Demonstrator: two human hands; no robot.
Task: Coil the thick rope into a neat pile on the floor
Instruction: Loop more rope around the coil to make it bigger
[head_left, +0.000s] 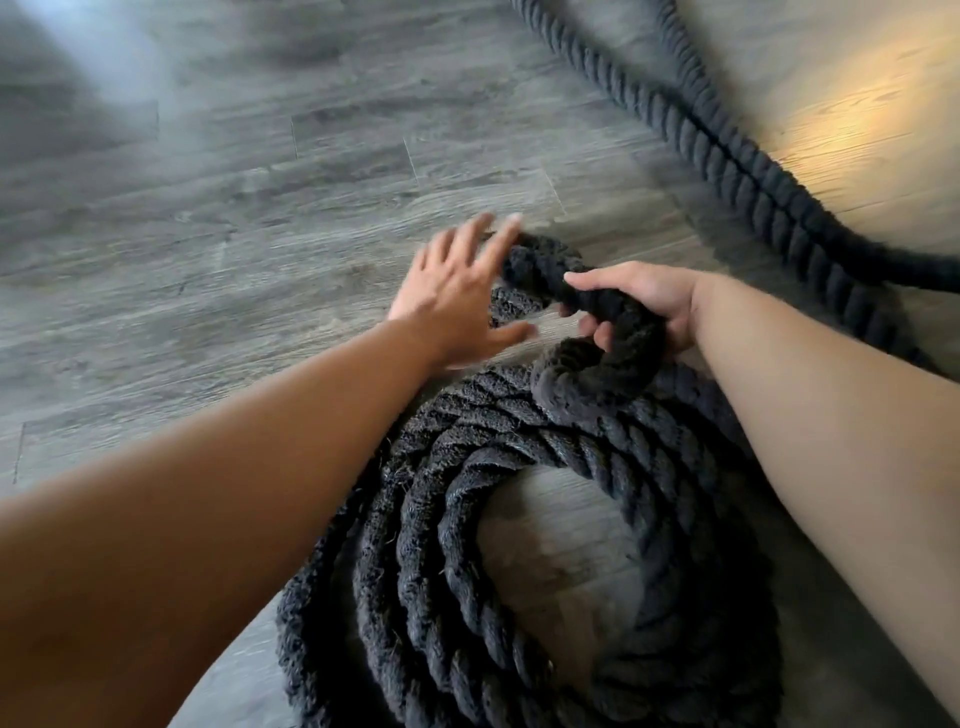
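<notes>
A thick black twisted rope (519, 545) lies partly coiled on the floor below my arms, in several rings around a bare patch of floor. My right hand (639, 306) is shut on a raised bend of the rope at the coil's far edge. My left hand (457, 296) is open with its fingers spread, blurred, just left of that bend, with the fingertips at or near the rope. Two uncoiled lengths of the same rope (727, 156) run side by side from the top of the view down to the right, curving back toward the coil behind my right forearm.
The floor (234, 208) is grey wood-look planks, bare to the left and behind the coil. A warm patch of light (862, 119) falls on the floor at the upper right, beside the loose rope.
</notes>
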